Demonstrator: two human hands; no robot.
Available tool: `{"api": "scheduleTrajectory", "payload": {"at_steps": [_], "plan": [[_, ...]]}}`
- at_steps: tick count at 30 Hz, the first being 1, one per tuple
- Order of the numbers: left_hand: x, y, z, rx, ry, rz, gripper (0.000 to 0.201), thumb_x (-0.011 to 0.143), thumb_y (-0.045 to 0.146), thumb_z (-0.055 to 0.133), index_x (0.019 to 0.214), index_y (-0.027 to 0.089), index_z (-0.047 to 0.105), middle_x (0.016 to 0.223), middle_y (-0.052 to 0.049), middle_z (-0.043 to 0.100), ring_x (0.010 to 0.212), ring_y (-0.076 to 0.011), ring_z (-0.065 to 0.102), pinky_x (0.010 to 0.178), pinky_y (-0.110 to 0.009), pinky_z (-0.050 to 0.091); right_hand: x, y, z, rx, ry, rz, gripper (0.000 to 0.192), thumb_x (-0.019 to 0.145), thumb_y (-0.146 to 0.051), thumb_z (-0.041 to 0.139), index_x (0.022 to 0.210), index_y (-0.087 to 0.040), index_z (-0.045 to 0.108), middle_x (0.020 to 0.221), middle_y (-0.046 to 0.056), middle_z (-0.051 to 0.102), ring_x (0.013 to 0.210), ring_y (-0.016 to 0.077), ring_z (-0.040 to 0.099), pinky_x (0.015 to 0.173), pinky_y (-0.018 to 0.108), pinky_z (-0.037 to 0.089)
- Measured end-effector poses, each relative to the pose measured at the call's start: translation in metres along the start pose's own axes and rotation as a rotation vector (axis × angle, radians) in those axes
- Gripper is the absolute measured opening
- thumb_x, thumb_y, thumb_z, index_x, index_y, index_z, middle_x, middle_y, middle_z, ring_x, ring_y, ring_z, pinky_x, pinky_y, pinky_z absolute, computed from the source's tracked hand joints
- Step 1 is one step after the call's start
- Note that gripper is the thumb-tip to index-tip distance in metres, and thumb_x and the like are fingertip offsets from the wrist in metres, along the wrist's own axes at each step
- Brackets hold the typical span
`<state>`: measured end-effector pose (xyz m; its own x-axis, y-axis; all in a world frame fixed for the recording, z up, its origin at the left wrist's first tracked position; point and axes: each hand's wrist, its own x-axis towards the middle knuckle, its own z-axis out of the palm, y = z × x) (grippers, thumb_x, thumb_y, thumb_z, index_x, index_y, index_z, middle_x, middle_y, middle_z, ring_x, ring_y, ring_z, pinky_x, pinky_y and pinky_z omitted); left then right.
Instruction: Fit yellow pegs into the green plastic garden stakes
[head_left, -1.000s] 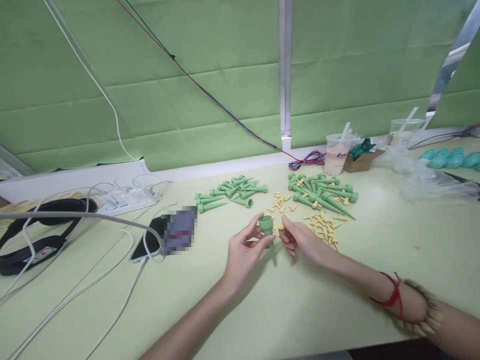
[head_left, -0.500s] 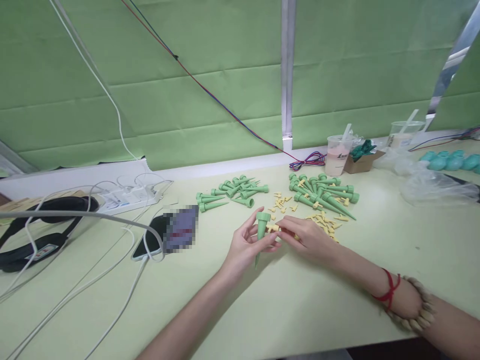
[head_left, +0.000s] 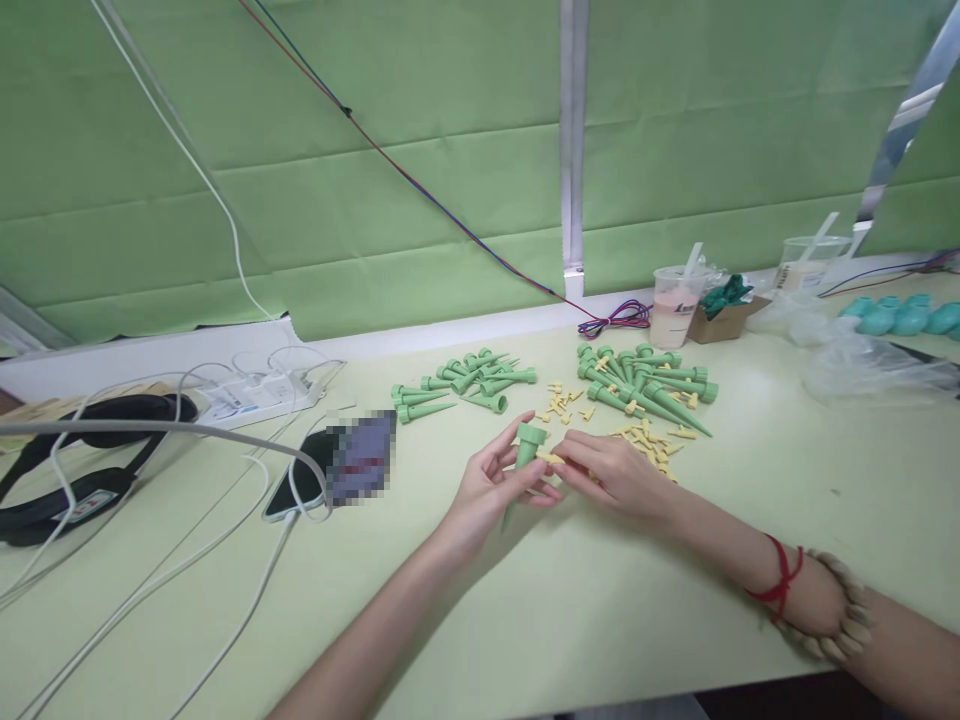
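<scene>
My left hand (head_left: 487,490) grips a green cone-shaped spike (head_left: 523,458), wide end up, tip pointing down toward the table. My right hand (head_left: 611,472) pinches a small yellow plug (head_left: 549,458) against the side of the spike's upper part. Just behind my hands lie loose yellow plugs (head_left: 646,444), a second scatter of yellow plugs (head_left: 559,402), a pile of green spikes (head_left: 465,383) on the left and another pile of green spikes (head_left: 646,385) with yellow plugs on them on the right.
A phone (head_left: 330,468), a black headset (head_left: 82,450), a power strip (head_left: 255,395) and white cables (head_left: 187,570) lie on the left of the pale green table (head_left: 600,620). Two drink cups (head_left: 669,305), a small cardboard box (head_left: 724,320), plastic bags and teal parts (head_left: 900,318) stand at the back right.
My right hand brought the yellow plug up to the spike's side. My left hand swung the spike's tip from the right to the left.
</scene>
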<state>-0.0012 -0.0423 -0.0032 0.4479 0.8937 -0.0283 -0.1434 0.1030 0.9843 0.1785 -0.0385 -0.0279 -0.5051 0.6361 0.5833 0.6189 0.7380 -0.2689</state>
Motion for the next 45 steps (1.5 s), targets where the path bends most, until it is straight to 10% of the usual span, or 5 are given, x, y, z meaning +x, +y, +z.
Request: {"api": "scheduleTrajectory", "payload": {"at_steps": [18, 36, 45], "plan": [[-0.002, -0.014, -0.002, 0.418, -0.071, 0.095, 0.046, 0.083, 0.03, 0.045, 0.128, 0.023, 0.039, 0.056, 0.005, 0.046, 0.044, -0.0088, 0.042, 0.049, -0.02, 0.039, 0.0, -0.003, 0.005, 0.299, -0.085, 0.217, 0.021, 0.092, -0.028, 0.04, 0.084, -0.018, 0.056, 0.078, 0.002, 0.056, 0.067, 0.0114, 0.051, 0.061, 0.023, 0.039], [-0.008, -0.016, 0.0, 0.847, -0.103, 0.255, 0.043, 0.085, 0.018, 0.029, 0.128, 0.019, 0.029, 0.079, -0.004, 0.055, 0.058, -0.0121, 0.048, 0.063, -0.024, 0.04, -0.002, -0.004, 0.009, 0.264, -0.013, 0.232, 0.012, 0.086, -0.019, 0.043, 0.082, -0.018, 0.054, 0.069, 0.0, 0.052, 0.061, 0.0111, 0.047, 0.057, 0.022, 0.037], [0.002, -0.023, -0.006, 0.713, 0.009, 0.198, 0.043, 0.09, 0.042, 0.029, 0.125, 0.017, 0.025, 0.058, 0.005, 0.044, 0.049, -0.0121, 0.042, 0.055, -0.025, 0.036, 0.001, -0.009, 0.004, 0.417, 0.018, 0.327, 0.022, 0.085, -0.039, 0.049, 0.095, -0.02, 0.051, 0.081, 0.001, 0.057, 0.062, 0.0101, 0.054, 0.057, 0.022, 0.044]]}}
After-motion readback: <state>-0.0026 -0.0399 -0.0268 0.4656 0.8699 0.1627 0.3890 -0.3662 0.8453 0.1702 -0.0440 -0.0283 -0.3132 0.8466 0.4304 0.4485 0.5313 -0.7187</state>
